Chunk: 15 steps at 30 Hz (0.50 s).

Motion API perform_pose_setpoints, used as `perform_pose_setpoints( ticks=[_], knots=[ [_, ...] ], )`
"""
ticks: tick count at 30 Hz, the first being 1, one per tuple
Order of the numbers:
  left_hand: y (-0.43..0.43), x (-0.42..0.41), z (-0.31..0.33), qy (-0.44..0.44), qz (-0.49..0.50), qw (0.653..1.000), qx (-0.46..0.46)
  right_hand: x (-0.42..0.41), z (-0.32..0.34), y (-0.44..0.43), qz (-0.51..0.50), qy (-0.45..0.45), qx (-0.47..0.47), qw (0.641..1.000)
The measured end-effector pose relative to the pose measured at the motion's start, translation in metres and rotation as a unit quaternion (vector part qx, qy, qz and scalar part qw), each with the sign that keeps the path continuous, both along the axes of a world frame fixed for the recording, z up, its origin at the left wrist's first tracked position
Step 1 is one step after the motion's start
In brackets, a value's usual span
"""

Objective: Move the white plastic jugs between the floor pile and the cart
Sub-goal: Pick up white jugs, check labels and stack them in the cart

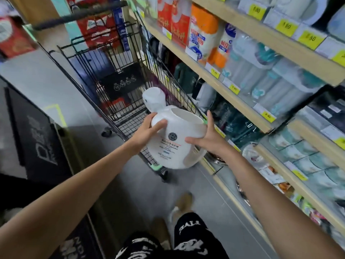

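We are holding one white jug (175,139) in the air over the near end of the black wire cart (115,71), its cap tipping away toward the cart's basket and its printed label facing up at us. Our left hand (147,130) is gripping the jug's shoulder on the side away from the shelves, fingers curling over it. Our right hand (207,137) is clasping the opposite side, fingers lying across the label and thumb pointing up behind. Stocked shelves (242,101) are running close along the cart's right side, and a dark mat (37,139) is lying on the floor to the cart's left.
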<state>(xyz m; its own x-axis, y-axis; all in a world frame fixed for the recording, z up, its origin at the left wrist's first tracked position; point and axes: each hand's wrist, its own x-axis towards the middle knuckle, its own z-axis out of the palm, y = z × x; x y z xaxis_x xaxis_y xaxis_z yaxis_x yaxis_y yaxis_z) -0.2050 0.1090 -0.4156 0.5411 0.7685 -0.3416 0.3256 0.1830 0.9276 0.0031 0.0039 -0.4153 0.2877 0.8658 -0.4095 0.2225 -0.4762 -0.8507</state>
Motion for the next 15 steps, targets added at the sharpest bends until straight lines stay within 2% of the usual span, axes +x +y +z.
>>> perform_pose_setpoints(
  ticks=[8,15],
  knots=[
    [0.068,0.032,-0.035,0.016,0.008,0.999,-0.049,0.034,-0.025,0.079,0.058,0.015,-0.028,0.998],
    [0.111,0.054,-0.073,0.019,0.071,0.986,-0.151,0.053,-0.055,0.142,0.109,-0.074,-0.025,0.991]
  ],
)
